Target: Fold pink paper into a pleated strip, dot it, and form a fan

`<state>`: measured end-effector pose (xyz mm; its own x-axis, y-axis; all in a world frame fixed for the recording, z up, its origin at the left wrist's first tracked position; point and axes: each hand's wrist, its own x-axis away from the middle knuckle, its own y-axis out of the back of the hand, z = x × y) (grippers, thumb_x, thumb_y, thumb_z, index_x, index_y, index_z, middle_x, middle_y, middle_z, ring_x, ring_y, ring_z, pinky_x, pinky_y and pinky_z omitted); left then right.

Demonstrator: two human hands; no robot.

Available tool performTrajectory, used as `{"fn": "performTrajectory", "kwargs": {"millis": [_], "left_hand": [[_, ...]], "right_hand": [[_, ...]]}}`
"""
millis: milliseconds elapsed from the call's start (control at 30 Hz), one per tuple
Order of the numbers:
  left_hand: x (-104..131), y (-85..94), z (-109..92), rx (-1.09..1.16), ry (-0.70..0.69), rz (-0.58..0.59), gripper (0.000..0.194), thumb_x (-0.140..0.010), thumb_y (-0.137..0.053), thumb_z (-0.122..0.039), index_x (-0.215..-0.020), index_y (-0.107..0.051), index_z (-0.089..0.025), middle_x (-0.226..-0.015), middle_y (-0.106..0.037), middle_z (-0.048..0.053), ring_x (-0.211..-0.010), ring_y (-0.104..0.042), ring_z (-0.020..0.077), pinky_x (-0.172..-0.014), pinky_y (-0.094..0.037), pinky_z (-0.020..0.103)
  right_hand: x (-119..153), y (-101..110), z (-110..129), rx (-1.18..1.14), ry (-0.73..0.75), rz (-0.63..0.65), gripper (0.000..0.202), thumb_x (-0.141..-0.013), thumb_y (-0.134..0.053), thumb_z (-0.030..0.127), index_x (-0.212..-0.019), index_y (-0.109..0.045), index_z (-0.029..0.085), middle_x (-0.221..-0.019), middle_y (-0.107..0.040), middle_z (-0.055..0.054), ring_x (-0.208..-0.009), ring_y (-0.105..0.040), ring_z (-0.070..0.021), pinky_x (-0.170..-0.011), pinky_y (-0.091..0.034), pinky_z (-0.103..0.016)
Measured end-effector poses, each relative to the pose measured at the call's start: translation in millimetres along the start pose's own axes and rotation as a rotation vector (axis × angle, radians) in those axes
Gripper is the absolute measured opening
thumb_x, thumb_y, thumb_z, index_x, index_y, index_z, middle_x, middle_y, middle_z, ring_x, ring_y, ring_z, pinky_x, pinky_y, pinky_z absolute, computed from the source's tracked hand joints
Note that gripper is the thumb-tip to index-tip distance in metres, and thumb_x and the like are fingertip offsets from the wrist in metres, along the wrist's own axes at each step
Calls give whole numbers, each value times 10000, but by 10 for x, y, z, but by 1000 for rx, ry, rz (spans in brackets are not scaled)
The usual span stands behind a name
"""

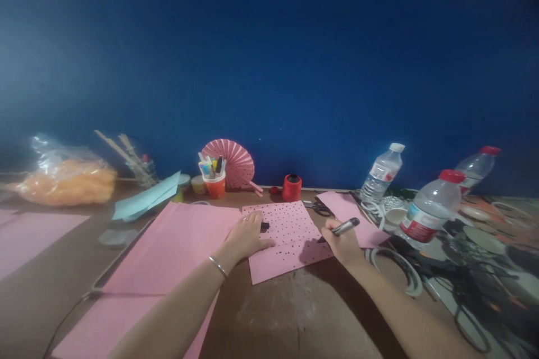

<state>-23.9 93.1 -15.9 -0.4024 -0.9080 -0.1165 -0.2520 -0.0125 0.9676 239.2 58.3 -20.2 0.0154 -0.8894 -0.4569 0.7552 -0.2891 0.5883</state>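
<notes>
A pink sheet covered in small black dots (286, 235) lies on the table in front of me. My left hand (248, 234) rests on its left part, with a black marker cap (265, 226) held under or between the fingers. My right hand (340, 241) grips a grey and black marker (346, 226), whose tip points down at the sheet's right edge. The dots thin out toward the near edge of the sheet.
Plain pink sheets (181, 241) lie at left, another (353, 217) behind my right hand. Scissors (320, 209), a red container (292, 188), a pen cup (215, 185) and a pink fan (233, 160) stand or lie behind. Bottles (432, 210) and clutter fill the right.
</notes>
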Motion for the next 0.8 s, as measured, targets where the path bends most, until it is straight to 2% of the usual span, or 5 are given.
{"fn": "performTrajectory", "kwargs": {"millis": [200,300,400,567,800], "left_hand": [[-15,-30,29,-9,-1,-13,714,-613,-544,-615,-1132,-387,-150,-1219,-434,145,-1129,-390,302,-918,-295,371],[-3,-12,22,-13,-10,-21,661,-624,-541,-605,-1092,-417,-155,-1171,-467,133,-1088,-421,297,-889,-319,368],[20,2,-47,-11,-22,-26,590,-631,-540,-599,-1019,-457,-162,-1088,-509,111,-1011,-467,281,-841,-348,359],[56,-23,-242,4,-89,-74,557,-666,-524,-578,-1026,-455,-158,-1109,-498,110,-1023,-450,274,-854,-334,369],[22,36,-154,89,-138,-40,321,-753,-490,-378,-1010,-477,-186,-1048,-536,76,-974,-489,234,-802,-372,326]], "right_hand": [[-18,-3,-15,0,-44,14,270,-699,-442,220,-488,-275,204,-451,-295,62,-468,-333,-108,-501,-253,-243],[10,71,143,-124,-120,-78,269,-735,-437,258,-506,-307,204,-458,-316,58,-476,-343,-112,-485,-256,-239],[81,81,398,-222,-134,-8,251,-734,-450,244,-510,-347,197,-467,-351,54,-483,-363,-111,-477,-260,-234],[179,-196,756,-386,-112,261,183,-721,-474,229,-553,-418,184,-514,-404,47,-513,-378,-106,-496,-285,-225],[145,-601,745,-508,-303,289,226,-709,-497,268,-535,-374,191,-473,-364,61,-487,-353,-104,-480,-278,-225]]}}
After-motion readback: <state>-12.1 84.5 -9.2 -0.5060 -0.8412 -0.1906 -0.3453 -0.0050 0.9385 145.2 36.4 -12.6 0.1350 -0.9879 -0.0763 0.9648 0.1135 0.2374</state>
